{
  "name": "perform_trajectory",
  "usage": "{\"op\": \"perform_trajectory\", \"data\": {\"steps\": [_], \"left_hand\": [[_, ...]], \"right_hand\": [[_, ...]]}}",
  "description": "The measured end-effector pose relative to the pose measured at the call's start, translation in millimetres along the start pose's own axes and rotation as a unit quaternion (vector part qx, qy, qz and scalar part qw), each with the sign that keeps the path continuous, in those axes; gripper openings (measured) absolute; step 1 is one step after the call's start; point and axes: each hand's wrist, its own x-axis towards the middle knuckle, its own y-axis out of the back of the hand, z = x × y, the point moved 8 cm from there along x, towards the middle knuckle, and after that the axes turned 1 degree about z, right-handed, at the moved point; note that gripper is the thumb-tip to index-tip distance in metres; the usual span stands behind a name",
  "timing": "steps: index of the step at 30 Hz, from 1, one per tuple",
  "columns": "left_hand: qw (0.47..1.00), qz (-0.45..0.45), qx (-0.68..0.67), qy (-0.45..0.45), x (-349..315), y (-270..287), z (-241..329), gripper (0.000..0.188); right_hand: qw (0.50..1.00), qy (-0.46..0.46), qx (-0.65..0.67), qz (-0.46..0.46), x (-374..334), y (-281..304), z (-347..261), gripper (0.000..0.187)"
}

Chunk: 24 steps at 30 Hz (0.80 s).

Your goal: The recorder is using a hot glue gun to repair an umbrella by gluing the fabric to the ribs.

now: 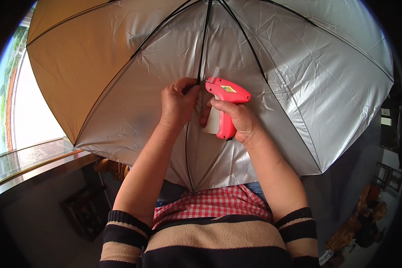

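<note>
At the far left of the frame, a bright window [35, 111] stands above a wooden sill [44, 169]. From there an open umbrella [225, 49] spreads across the upper part of the frame, its inner side toward the viewer, tan at the upper left and creased silver elsewhere. Left of centre, the person's left hand [179, 105] is narrowed to a pinch on the umbrella's black middle rib [204, 40], which runs nearly upright from the top edge; its fingertips are partly hidden. Just right of the pinch, at the centre of the frame, is a red tagging gun [231, 94] with a white trigger [212, 121]. A translucent strip [215, 72] sticks up from its front end. The gun's nose points left and slightly up, toward the left hand; its barrel's long axis slopes down to the right, and the grip hangs downward. The right hand [240, 117] is wrapped around that grip, thumb across the side. Below lies red-and-white gingham cloth [219, 201], and at the lower right of the frame are brown objects [359, 219], too blurred to name
</note>
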Motion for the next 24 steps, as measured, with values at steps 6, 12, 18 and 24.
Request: {"op": "perform_trajectory", "data": {"steps": [6,12,18,24], "left_hand": [[0.999,-0.015,-0.019,0.028,-1,0,4,0.012],[1.0,-0.021,-0.007,0.021,-1,-7,1,0.01],[0.999,0.004,0.01,-0.042,2,-1,5,0.011],[0.916,-0.033,0.376,-0.137,55,86,62,0.017]], "right_hand": [[0.998,-0.039,0.041,-0.012,3,3,9,0.03],[1.0,0.002,-0.012,-0.021,10,1,2,0.03],[0.99,-0.002,-0.127,0.065,5,4,-7,0.027],[0.994,0.067,-0.092,-0.009,-29,7,-64,0.024]]}}
